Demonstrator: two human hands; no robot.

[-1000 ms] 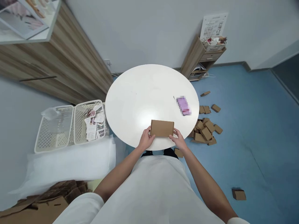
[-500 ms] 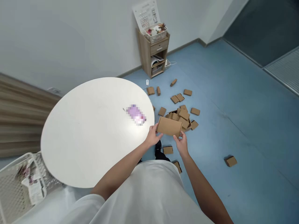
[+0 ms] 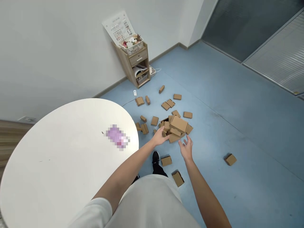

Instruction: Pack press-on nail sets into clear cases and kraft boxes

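A brown cardboard box [image 3: 179,123], larger than its neighbours, is over the heap of small boxes; whether it rests on them or is in the air I cannot tell. My left hand [image 3: 161,136] is open at the left of the heap, its fingers apart, with nothing held. To the right, my right hand [image 3: 186,148] is open too, fingers spread and curved, just below the big box. Under the heap shows part of a larger cardboard carton [image 3: 174,138], mostly hidden by the boxes.
Small cardboard boxes [image 3: 139,101] lie scattered on the blue floor, one box [image 3: 230,159] far right. A round white table [image 3: 71,158] fills the left, bearing a blurred purple item [image 3: 117,136]. A wooden cabinet [image 3: 125,61] with a basket [image 3: 133,44] stands by the wall.
Both hands have let go of the big cardboard box, which has moved away from them onto or above the heap. My view has swung so the table sits further left.
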